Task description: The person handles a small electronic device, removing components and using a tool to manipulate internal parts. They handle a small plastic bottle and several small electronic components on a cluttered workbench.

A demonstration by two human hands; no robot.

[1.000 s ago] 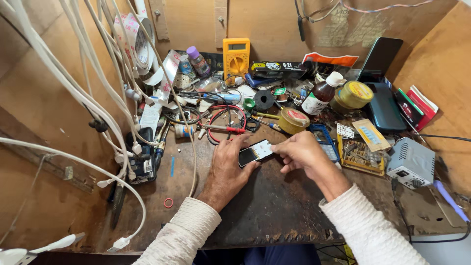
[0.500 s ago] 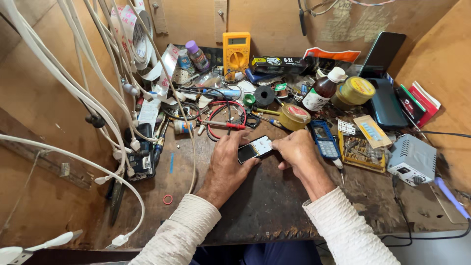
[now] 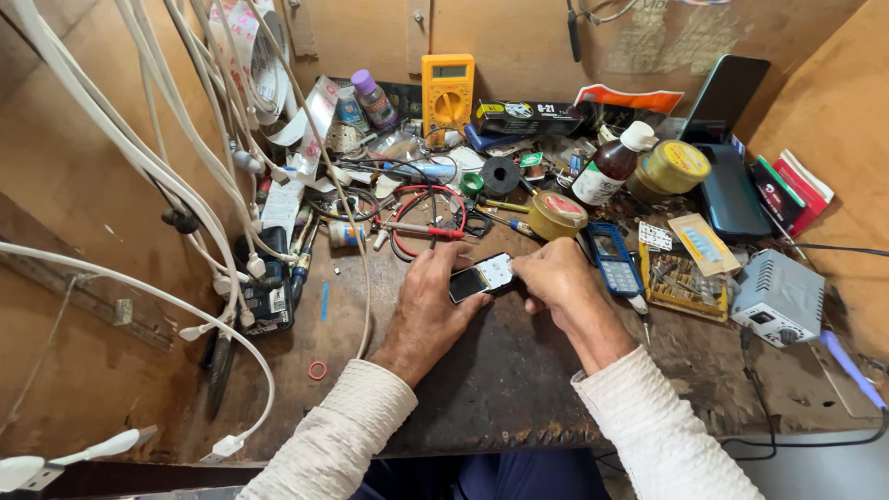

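While both forearms rest on the desk [image 3: 500, 389], the left hand [image 3: 431, 306] and right hand [image 3: 556, 282] meet over its middle, fingers grasping a small phone [image 3: 482, 277] between them. Tools, bottles and white cables [image 3: 185, 185] crowd the wooden nook.

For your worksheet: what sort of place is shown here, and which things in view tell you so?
Most likely a small phone-repair workbench. A yellow multimeter stands at the back, white charging cables hang on the left, and both hands, left hand and right hand, hold a small keypad phone over the cluttered wooden bench.
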